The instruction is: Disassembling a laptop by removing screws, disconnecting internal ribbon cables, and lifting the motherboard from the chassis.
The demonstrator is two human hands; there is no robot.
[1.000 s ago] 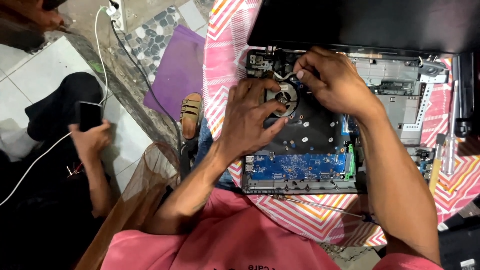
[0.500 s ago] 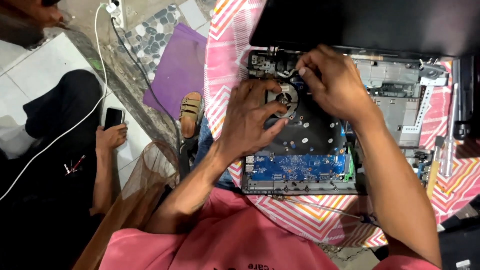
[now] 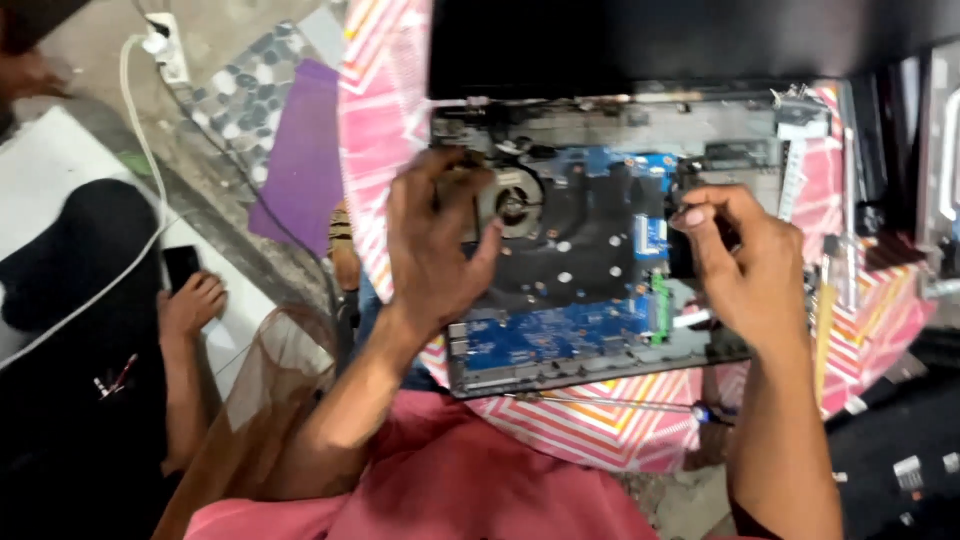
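Observation:
An opened laptop (image 3: 600, 290) lies on a pink striped cloth (image 3: 600, 435), its black inner plate and blue circuit boards exposed. My left hand (image 3: 430, 240) curls over the laptop's left side and grips the round cooling fan (image 3: 515, 200), thumb under the fan. My right hand (image 3: 745, 270) hovers over the right part of the board with thumb and fingers pinched together. A small white piece (image 3: 690, 318) shows beside its palm; whether it is held is unclear. The dark lid (image 3: 680, 40) stands open at the back.
A long thin screwdriver (image 3: 620, 403) lies on the cloth in front of the laptop. Tools and dark parts (image 3: 870, 250) crowd the right edge. On the floor at left another person's hand (image 3: 190, 305) rests by a black phone (image 3: 180, 265); a white cable (image 3: 135, 130) runs there.
My right hand has left the fan and moved right across the board. My left hand stays at the fan. The person at left has lowered the phone to the floor.

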